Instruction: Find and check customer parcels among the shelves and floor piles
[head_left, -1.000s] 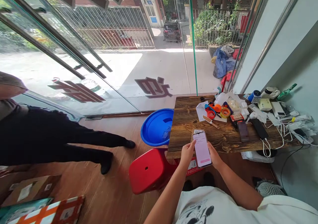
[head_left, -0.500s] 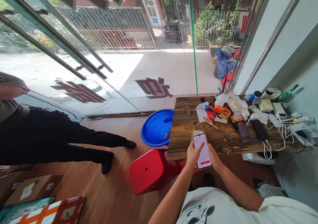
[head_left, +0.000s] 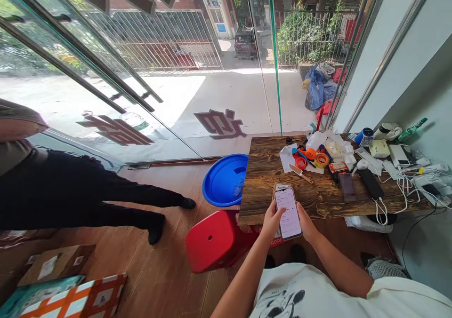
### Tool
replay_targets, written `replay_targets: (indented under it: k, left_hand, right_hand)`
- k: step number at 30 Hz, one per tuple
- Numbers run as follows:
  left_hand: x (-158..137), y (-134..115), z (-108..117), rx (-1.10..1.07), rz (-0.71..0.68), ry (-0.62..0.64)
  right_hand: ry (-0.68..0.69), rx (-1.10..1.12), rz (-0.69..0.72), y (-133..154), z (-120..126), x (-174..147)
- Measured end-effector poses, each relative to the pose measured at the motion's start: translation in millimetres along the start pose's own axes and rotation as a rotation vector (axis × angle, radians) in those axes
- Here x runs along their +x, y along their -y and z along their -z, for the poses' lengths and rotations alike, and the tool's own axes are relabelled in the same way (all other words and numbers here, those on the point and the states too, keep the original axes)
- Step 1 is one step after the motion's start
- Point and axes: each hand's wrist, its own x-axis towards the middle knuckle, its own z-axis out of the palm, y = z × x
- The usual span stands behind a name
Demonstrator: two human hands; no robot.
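Observation:
A smartphone [head_left: 289, 217] with a lit white screen showing lines of text is held upright between my two hands, in front of the wooden table's near edge. My left hand [head_left: 271, 221] is closed around its left side, the thumb lying at the screen's left edge. Along the right side my right hand [head_left: 306, 225] is closed, its fingers mostly hidden behind the phone. Just past the phone's top edge shows a small labelled piece, perhaps a box or card [head_left: 281, 186]; whether my hands also hold it I cannot tell. Beyond lies a knife [head_left: 300, 173] on the table.
The wooden table [head_left: 263, 167] carries tape rolls [head_left: 321, 160], papers, a black power bank-like block [head_left: 370, 184] and tangled white cables [head_left: 404, 188]. Left of it are a blue basin [head_left: 221, 181] and red stool [head_left: 210, 242]. A person [head_left: 88, 191] stands left, near parcels [head_left: 56, 266].
The phone's screen has changed: the red button at its bottom is gone and more text shows. My left thumb has drawn back toward the left edge. The view has shifted slightly.

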Motion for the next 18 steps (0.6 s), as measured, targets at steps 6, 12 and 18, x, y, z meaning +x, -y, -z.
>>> replay_targets:
  k: [6,12,18]
  left_hand:
    - [-3.8,1.0,3.7,0.012,-0.017,0.025]
    - [-3.4,2.6,4.5,0.040,-0.034,0.014]
    - [-4.6,0.1,8.8,0.041,-0.046,0.016]
  right_hand:
    - [0.010,0.000,-0.014,0.7,-2.0,0.1]
    - [0.022,0.025,-0.019,1.5,-5.4,-1.3]
    - [0.038,0.005,-0.027,2.8,-7.1,-1.3]
